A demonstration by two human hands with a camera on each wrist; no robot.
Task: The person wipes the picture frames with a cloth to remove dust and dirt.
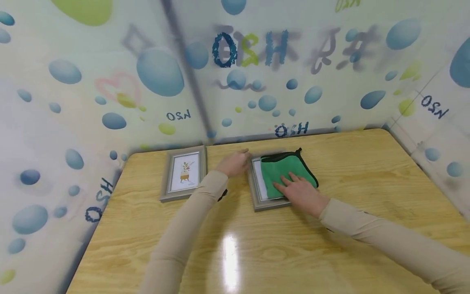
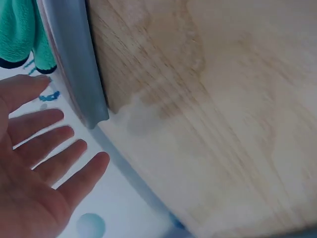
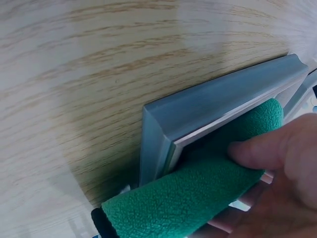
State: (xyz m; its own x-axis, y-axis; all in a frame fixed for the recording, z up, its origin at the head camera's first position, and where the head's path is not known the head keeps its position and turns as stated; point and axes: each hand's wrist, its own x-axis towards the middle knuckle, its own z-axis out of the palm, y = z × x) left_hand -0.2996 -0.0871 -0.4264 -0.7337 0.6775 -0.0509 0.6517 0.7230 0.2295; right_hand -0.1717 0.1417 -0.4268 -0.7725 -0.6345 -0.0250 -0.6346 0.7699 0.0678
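A green cloth (image 1: 280,171) with black edging lies over a grey picture frame (image 1: 258,206), covering most of its picture. My right hand (image 1: 304,194) presses on the cloth with fingers spread. In the right wrist view the thumb (image 3: 255,151) rests on the green fleece, which bulges over the inner lip of the frame's corner. By the frame's far left corner is my left hand (image 1: 233,163), its fingers (image 2: 81,178) straight in the left wrist view. Whether it touches the frame I cannot tell.
A second framed picture (image 1: 185,173), showing a potted plant, lies to the left, partly behind my left sleeve. The light wooden table (image 1: 279,253) meets a wall (image 1: 249,110) printed with blue drops at its far edge.
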